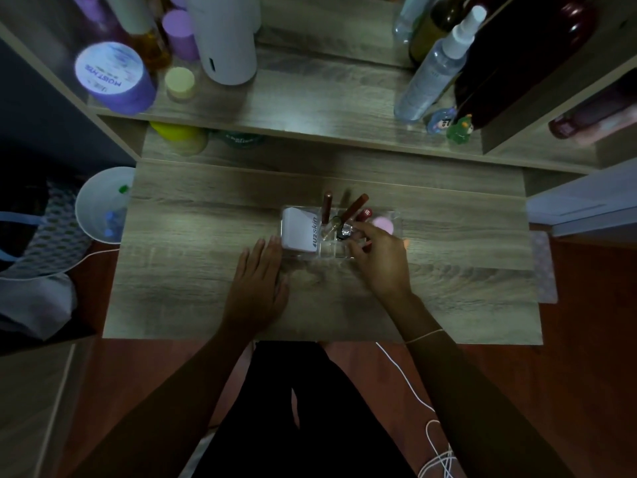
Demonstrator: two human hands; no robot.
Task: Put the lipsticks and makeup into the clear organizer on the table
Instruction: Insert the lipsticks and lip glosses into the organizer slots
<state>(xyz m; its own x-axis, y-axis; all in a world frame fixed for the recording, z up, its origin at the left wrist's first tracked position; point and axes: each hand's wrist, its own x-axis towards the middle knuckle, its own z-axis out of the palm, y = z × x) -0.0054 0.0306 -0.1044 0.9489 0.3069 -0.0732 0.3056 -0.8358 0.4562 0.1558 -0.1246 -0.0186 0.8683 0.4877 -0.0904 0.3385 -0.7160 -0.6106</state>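
Bracing the clear organizer [336,250] at centre frame, the left hand [260,281] lies flat and empty, fingertips touching its near-left corner, seemingly to stop it sliding. The right hand [375,257] pinches a dark silver-tipped lipstick [344,231] over a middle compartment.

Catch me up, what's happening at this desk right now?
A person seated at a wood-grain desk is filling a clear plastic organizer. The right hand reaches into its middle compartments, fingers around a small dark, shiny item; what it is cannot be told. The left hand lies flat on the desk, fingertips at the organizer's left edge. Already inside: a white box printed "4uzskin", brown-red lipstick tubes standing upright or tilted, and a round pink item.
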